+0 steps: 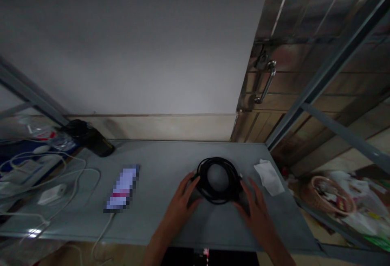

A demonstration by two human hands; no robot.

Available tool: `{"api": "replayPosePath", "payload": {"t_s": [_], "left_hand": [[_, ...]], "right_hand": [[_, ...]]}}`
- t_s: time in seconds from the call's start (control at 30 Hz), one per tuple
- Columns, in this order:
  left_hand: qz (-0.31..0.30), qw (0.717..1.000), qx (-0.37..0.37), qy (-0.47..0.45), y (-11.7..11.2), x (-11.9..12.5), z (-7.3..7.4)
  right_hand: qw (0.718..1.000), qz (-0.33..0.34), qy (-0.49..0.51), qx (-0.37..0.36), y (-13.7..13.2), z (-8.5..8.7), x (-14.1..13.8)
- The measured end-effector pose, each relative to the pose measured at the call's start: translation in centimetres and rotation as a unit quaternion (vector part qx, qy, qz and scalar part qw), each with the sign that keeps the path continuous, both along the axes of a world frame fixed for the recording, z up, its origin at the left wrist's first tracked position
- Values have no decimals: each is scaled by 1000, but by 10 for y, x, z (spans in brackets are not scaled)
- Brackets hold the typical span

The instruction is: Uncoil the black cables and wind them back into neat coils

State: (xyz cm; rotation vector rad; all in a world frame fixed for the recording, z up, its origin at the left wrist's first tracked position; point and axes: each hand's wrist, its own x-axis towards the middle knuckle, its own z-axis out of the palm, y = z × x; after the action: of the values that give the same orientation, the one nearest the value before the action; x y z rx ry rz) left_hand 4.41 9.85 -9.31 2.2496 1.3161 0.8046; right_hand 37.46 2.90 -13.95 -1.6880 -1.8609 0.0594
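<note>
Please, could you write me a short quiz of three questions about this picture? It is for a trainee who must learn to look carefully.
1. True or false: the coiled black cable lies on the grey table between the left hand and the right hand.
2. What lies on the table just to the right of the coil?
A. a crumpled white cloth
B. a red cup
C. a pair of scissors
3. Fill in the gap: seen by the person, the phone lies to the ___ of the coil.

Key: 1 true; 2 A; 3 left.
</note>
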Motion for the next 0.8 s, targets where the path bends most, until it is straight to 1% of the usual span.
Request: {"api": "replayPosePath", "payload": {"t_s": [0.07, 0.17, 0.23, 0.3, 0.37, 0.47, 0.6, 0.7, 0.8], "left_hand": [[45, 999, 20, 12, -13, -27, -7], [126, 991, 54, 5, -31, -77, -20], [188, 980, 72, -6, -40, -105, -27], [245, 966, 75, -15, -46, -122, -29], [289, 954, 80, -24, -49, -124, -27], [322, 942, 89, -23, -51, -113, -24], [331, 939, 95, -6, -53, -103, -22], [339, 934, 113, -8, -54, -105, -23], [318, 940, 125, -9, -54, -110, -26]], "right_hand": [[1000, -23, 3, 19, -21, -3, 16], [997, -59, 19, 38, -47, -6, 35], [995, -83, 36, 47, -55, -6, 40], [991, -110, 43, 62, -55, -5, 39], [987, -136, 32, 77, -52, -5, 34], [983, -157, 9, 92, -47, -5, 29], [981, -160, -4, 105, -48, -4, 28], [981, -164, -12, 108, -50, -4, 31], [982, -151, -6, 110, -51, -6, 33]]}}
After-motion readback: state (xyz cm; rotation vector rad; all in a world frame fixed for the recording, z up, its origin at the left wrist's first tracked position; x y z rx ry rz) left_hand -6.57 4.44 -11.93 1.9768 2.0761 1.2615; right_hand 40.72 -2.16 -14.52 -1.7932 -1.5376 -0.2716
